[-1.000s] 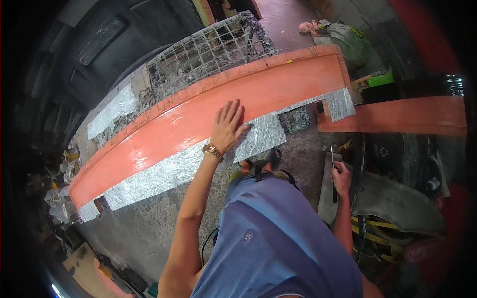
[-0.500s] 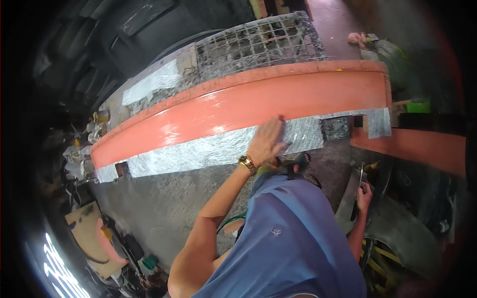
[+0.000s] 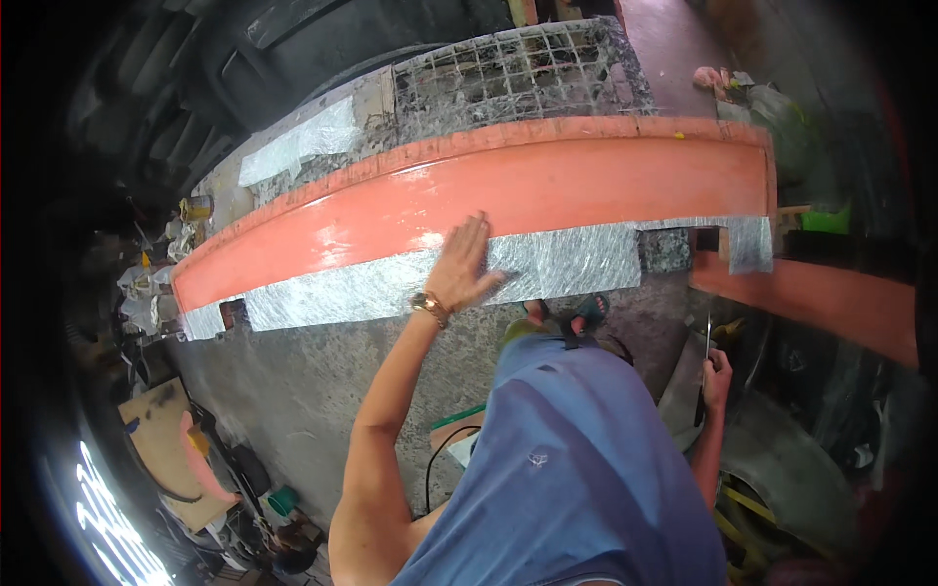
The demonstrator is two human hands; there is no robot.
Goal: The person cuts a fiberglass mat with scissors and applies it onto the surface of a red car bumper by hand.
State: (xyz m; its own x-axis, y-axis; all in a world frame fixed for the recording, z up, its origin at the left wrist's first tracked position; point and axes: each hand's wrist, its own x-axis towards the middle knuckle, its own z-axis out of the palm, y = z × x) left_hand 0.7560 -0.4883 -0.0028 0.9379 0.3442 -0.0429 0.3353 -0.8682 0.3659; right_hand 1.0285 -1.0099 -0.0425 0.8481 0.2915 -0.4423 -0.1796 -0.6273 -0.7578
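A long, curved orange mould-like panel point(image 3: 576, 181) with a raised rim lies across the bench in front of me. Along its near edge runs a strip of silvery-white fibreglass mat point(image 3: 352, 287). My left hand point(image 3: 462, 272), a gold watch point(image 3: 428, 305) at its wrist, lies flat where mat and panel meet, fingers stretched out and thumb apart. Off to the right and lower, my right hand point(image 3: 718, 381) is closed around a slim tool point(image 3: 709, 337) with a thin metal blade pointing away and a dark handle. Its exact kind is hard to make out.
Behind the panel are a wire grid point(image 3: 518, 73) and a loose mat piece point(image 3: 303, 142). A second orange panel point(image 3: 831, 308) sits at right. Tins and crumpled wrapping stand at the far left. A board point(image 3: 161, 444) and a green cup point(image 3: 283, 501) lie lower left.
My left hand has slid left along the mat and panel edge, staying flat. My right hand keeps its hold on the bladed tool, nearly unmoved.
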